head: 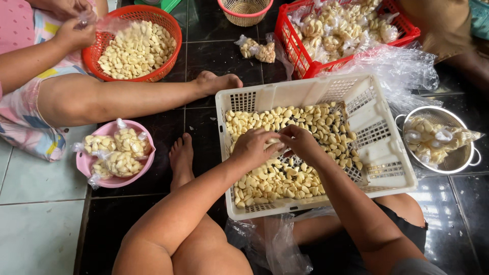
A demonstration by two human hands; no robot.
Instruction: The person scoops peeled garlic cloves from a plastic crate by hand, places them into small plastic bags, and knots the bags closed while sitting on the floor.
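**Both hands down in the white crate of peeled garlic**

Peeled garlic cloves (285, 153) fill the white slotted crate (379, 147), which sits frame centre on the dark tile floor (219, 48), against the person's knees.

Left hand (253, 147): palm down on the pile, fingers curled and drawn together, tips touching cloves. Looks pinched on a few cloves, but the actual hold is hidden under the fingers.

Right hand (301, 141): just beside the left, at its 2 o'clock, fingertips nearly meeting it. Fingers bent and close together, pressed into the cloves. Can't tell if anything is clamped inside.

Outward from the crate:
- 6 o'clock: crumpled clear plastic bag (277, 244) on the floor between the person's legs.
- 3 o'clock: metal colander (461, 158) with small knotted bags of cloves in it.
- 1 o'clock: loose clear plastic sheet (397, 66) touching the crate's far corner; beyond it a red crate (293, 43) piled with bagged cloves.
- 12 o'clock: one filled bag (257, 50) lying alone on the tile; farther up, a small pink-rimmed woven basket (245, 11).
- 9 o'clock: the person's bare foot (182, 155), then a pink bowl (84, 165) holding filled bags.
- 10–11 o'clock: round orange basket (168, 25) of loose cloves. A second person sits there, leg stretched toward the crate, their hands (76, 30) together on a small clear bag at the basket's rim.
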